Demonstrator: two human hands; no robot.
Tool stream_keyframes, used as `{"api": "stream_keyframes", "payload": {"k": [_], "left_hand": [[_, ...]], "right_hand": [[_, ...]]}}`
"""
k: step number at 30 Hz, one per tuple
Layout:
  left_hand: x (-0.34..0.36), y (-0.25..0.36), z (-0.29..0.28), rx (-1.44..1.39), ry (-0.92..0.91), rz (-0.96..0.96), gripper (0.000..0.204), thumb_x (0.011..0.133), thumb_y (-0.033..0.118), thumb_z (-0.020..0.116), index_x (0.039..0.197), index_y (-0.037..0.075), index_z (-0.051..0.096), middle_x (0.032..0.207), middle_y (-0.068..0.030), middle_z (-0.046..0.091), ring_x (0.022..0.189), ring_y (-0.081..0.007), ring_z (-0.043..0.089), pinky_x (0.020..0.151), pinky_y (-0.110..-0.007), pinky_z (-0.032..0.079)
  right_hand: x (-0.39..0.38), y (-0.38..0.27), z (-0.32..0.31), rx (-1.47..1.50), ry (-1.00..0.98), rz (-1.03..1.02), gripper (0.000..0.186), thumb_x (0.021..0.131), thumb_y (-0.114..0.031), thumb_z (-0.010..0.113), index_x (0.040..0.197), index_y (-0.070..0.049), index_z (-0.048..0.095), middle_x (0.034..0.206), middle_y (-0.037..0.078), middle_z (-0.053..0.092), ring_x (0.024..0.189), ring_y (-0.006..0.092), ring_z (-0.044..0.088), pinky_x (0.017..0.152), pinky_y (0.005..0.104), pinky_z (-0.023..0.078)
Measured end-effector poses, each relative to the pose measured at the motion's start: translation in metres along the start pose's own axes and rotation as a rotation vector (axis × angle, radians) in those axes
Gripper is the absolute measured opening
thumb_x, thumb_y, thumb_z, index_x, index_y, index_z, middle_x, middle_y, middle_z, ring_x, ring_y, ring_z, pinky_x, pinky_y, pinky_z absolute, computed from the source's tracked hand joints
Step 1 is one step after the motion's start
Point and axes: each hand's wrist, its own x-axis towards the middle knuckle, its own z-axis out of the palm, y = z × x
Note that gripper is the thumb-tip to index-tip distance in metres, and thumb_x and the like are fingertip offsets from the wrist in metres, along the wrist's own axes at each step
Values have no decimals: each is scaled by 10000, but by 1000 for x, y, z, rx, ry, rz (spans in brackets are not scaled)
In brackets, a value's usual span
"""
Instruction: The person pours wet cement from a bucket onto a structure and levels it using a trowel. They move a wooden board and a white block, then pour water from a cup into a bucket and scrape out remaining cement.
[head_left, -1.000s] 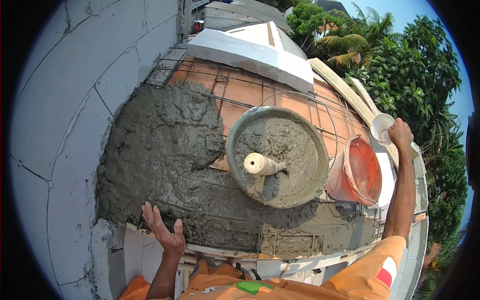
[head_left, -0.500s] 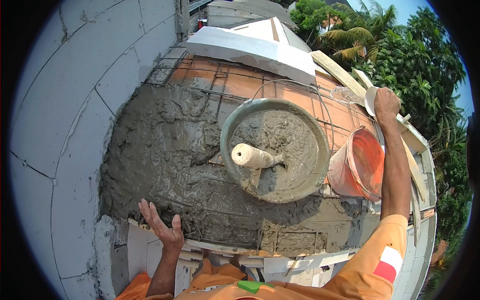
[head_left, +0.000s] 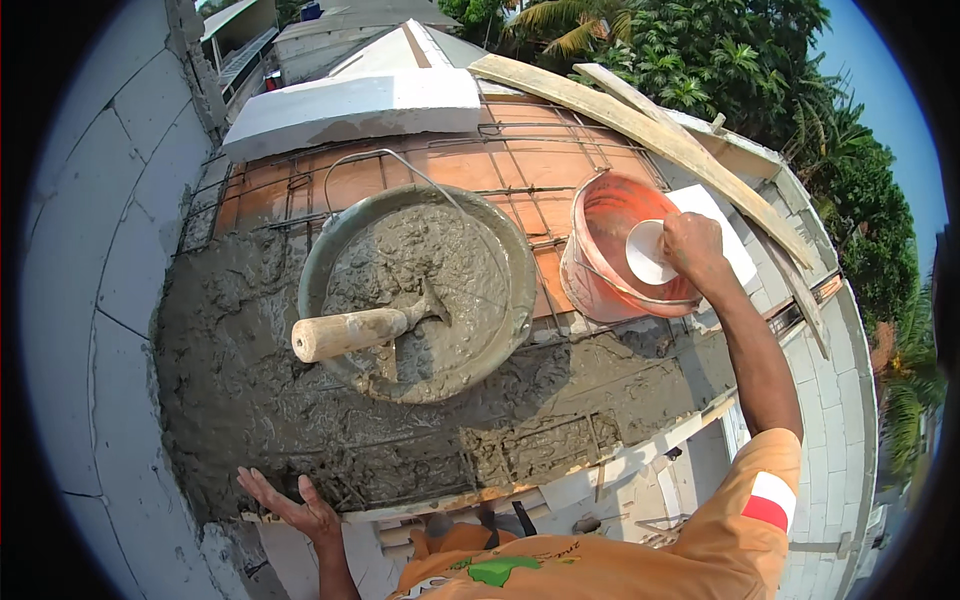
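Fingers of the right hand [head_left: 695, 250] pinch a small white bowl [head_left: 648, 252] inside the orange bucket [head_left: 600, 265]. Left hand [head_left: 290, 505] lies spread flat on the wet cement's [head_left: 250, 390] edge. Nearby, a wooden-handled trowel [head_left: 360, 330] sits in the round grey mortar pan [head_left: 420, 290].

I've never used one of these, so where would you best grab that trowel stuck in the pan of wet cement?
Probably by the wooden handle, the only clean part of the trowel: its blade is buried in the mortar in the round pan. The handle lies nearly level, its free end pointing left over the pan's rim, so come from the left, above, and wrap the fingers around it.
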Motion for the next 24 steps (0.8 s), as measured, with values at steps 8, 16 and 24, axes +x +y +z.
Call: {"api": "stream_keyframes", "payload": {"k": [8,16,24], "left_hand": [[0,3,-4,13,-4,4,622,985,373,482,1468,48,266,1544,-178,197,1443,-362,137,1149,-549,144],[3,3,-2,-1,-10,-27,613,982,346,470,1465,23,274,1542,-187,219,1445,-350,149,1154,-520,136],[4,2,-8,-8,-2,-2,599,976,314,481,1452,5,289,1539,-189,228,1448,-352,142,1153,-526,126]], "right_hand": [[6,-30,23,40,-28,-123,124,725,-103,594,730,-6,672,696,187,666,655,327,682,585,410,543],[60,61,-38,401,-171,231,323,762,-204,546,862,100,584,899,314,603,853,431,619,724,480,470],[162,-58,-98,4,112,78,221,843,-168,555,908,-41,724,915,182,706,867,320,700,705,444,560]]}}
